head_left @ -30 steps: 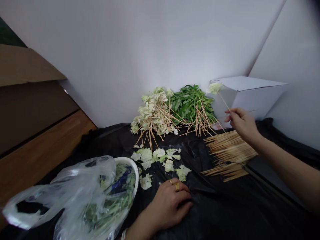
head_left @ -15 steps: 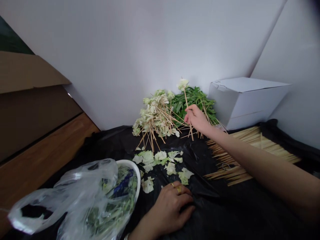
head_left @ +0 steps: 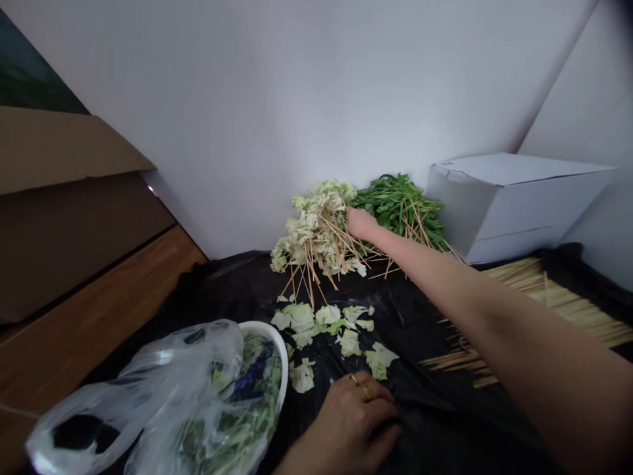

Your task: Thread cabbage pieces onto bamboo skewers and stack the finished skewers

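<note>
My right hand reaches to the right side of a heap of cabbage skewers. Its fingers are curled round a skewer of cabbage leaf, and fingertips and skewer are largely hidden against the heap. Palm down on the black plastic sheet, my left hand rests with fingers loosely bent and thumb apart; nothing shows in it. Just beyond it lie several loose cabbage pieces. Skewered leafy greens are piled right behind my right hand.
A white basin of greens, partly covered by a clear plastic bag, stands at left. Bare bamboo skewers lie at right, partly behind my forearm. A white box stands by the wall; a cardboard box is far left.
My right hand has carried the cabbage skewer left and slightly down onto the cabbage heap. My left hand stays on the sheet. The view has shifted slightly.
</note>
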The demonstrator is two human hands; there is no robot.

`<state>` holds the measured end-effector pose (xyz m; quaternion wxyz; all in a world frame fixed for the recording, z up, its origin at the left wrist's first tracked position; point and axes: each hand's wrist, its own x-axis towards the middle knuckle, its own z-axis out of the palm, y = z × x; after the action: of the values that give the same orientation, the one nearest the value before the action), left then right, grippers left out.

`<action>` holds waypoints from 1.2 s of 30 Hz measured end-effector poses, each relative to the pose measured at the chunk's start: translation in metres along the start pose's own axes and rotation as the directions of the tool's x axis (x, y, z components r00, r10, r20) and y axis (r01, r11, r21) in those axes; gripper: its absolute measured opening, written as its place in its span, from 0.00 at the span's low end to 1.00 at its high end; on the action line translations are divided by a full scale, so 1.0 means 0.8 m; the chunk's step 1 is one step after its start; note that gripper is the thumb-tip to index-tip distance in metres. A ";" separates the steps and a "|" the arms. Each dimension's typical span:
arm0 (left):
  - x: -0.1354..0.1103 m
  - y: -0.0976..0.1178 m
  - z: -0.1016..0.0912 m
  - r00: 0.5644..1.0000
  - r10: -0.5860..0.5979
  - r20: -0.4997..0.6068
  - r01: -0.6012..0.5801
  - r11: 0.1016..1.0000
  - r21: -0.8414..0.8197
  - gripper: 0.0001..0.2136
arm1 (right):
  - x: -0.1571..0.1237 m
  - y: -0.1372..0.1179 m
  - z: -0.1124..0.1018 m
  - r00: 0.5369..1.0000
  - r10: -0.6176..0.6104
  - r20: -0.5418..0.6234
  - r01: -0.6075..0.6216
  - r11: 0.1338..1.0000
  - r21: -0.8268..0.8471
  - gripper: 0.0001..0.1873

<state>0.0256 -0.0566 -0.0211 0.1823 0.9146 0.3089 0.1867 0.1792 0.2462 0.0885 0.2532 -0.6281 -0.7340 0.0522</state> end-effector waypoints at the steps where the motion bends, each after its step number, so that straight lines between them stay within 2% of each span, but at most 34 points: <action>1: 0.000 0.000 0.000 1.000 0.001 0.001 -0.001 1.000 -0.001 0.07 | 0.002 0.003 0.003 0.999 -0.011 0.035 0.011 1.000 -0.012 0.22; 5: 0.000 0.001 -0.001 1.000 0.002 -0.007 -0.002 1.000 -0.001 0.06 | 0.003 0.013 0.002 0.997 -0.056 0.061 0.059 0.997 -0.045 0.18; 9: 0.001 0.002 -0.002 1.000 0.000 -0.014 0.000 1.000 -0.006 0.06 | -0.012 0.021 -0.018 0.995 -0.102 0.011 0.102 0.993 -0.057 0.17; 14: 0.003 0.004 -0.004 1.000 -0.011 -0.010 0.011 1.000 -0.009 0.05 | -0.061 0.044 -0.053 0.981 -0.172 -0.087 0.167 0.984 -0.062 0.23; 16: 0.004 0.004 -0.005 1.000 -0.009 0.002 0.009 1.000 -0.004 0.05 | -0.092 0.059 -0.066 0.961 -0.252 -0.114 0.249 0.968 -0.036 0.22; 19: 0.004 0.004 -0.005 1.000 -0.011 0.003 0.011 1.000 0.000 0.05 | -0.149 0.088 -0.079 0.927 -0.376 0.000 0.376 0.927 0.018 0.16; 22: 0.004 0.002 -0.003 1.000 -0.021 0.008 0.021 1.000 0.003 0.05 | -0.213 0.113 -0.086 0.863 -0.474 0.176 0.469 0.880 0.073 0.11; 26: 0.003 0.000 -0.001 1.000 0.005 -0.009 -0.005 1.000 0.000 0.05 | -0.291 0.130 -0.083 0.768 -0.486 0.418 0.474 0.869 0.141 0.06; 28: 0.004 0.001 -0.001 1.000 0.015 -0.013 -0.015 1.000 0.002 0.05 | -0.319 0.133 -0.076 0.742 -0.469 0.479 0.474 0.872 0.120 0.05; 30: 0.004 0.003 -0.002 1.000 0.012 -0.005 -0.012 1.000 0.011 0.04 | -0.338 0.133 -0.068 0.742 -0.449 0.498 0.489 0.870 0.057 0.07; 33: 0.004 0.004 -0.004 1.000 0.002 -0.007 -0.002 1.000 0.022 0.09 | -0.350 0.133 -0.064 0.768 -0.451 0.454 0.516 0.856 -0.023 0.09; 36: 0.005 0.000 -0.008 0.988 -0.044 -0.145 0.048 0.999 0.026 0.09 | -0.349 0.135 -0.072 0.795 -0.462 0.393 0.523 0.850 -0.060 0.12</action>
<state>0.0255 -0.0529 -0.0151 0.1500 0.8939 0.3450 0.2437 0.3242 -0.0103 0.0101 0.0646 -0.4127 -0.9077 0.0387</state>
